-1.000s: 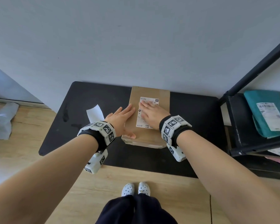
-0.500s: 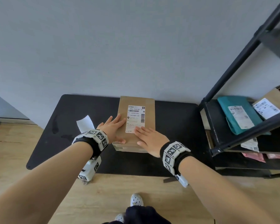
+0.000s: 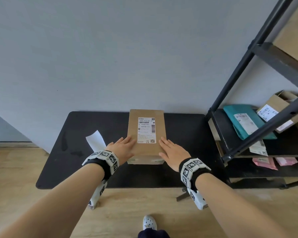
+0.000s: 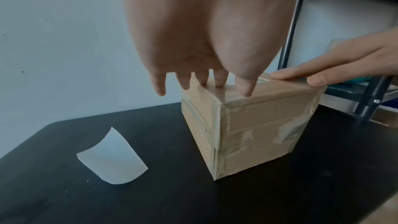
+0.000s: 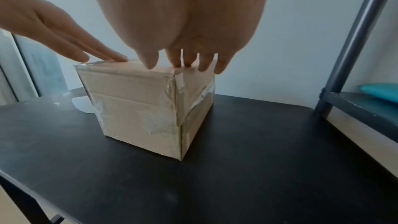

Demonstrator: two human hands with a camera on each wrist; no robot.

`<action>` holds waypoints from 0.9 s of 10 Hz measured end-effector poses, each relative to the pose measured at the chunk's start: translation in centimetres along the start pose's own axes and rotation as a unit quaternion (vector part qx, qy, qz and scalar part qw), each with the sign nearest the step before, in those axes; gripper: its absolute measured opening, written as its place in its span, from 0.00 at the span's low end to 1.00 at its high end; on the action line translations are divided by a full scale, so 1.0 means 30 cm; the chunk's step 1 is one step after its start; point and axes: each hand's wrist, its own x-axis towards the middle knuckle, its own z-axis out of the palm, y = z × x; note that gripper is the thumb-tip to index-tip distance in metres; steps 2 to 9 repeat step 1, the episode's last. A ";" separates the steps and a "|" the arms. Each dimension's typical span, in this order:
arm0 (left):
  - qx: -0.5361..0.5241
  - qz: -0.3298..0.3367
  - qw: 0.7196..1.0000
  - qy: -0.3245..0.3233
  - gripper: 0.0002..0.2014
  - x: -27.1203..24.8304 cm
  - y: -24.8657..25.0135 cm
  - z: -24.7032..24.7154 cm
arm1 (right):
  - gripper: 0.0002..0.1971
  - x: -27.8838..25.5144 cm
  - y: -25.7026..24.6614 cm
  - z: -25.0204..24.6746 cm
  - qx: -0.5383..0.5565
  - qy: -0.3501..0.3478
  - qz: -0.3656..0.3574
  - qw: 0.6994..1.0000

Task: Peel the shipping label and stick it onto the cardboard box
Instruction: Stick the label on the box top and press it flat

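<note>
A taped brown cardboard box [image 3: 145, 127] [image 4: 254, 130] [image 5: 137, 108] stands on the black table [image 3: 76, 157]. A white shipping label [image 3: 146, 130] with barcodes lies flat on the box top. My left hand [image 3: 122, 147] [image 4: 200, 84] rests with straight fingers on the box's near left corner. My right hand [image 3: 171, 150] [image 5: 185, 65] lies flat on the near right corner, its fingers straight, just off the label. Neither hand holds anything.
A curled white backing sheet [image 3: 95, 140] [image 4: 112, 157] lies on the table left of the box. A dark metal shelf rack [image 3: 248, 83] at the right holds a teal mailer [image 3: 244, 121], boxes and pink packets. A wall stands right behind the table.
My right hand slid back off the label toward me and now sits at the box's near right corner, so the whole label shows. The head view has tilted upward. My left hand stayed at its corner.
</note>
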 end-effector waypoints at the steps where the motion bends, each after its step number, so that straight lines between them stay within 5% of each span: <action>1: 0.015 -0.009 0.998 0.062 0.24 -0.016 -0.007 -0.021 | 0.27 -0.027 -0.028 -0.035 0.009 0.059 0.029 0.998; 9: 0.015 -0.009 0.998 0.062 0.24 -0.016 -0.007 -0.021 | 0.27 -0.027 -0.028 -0.035 0.009 0.059 0.029 0.998</action>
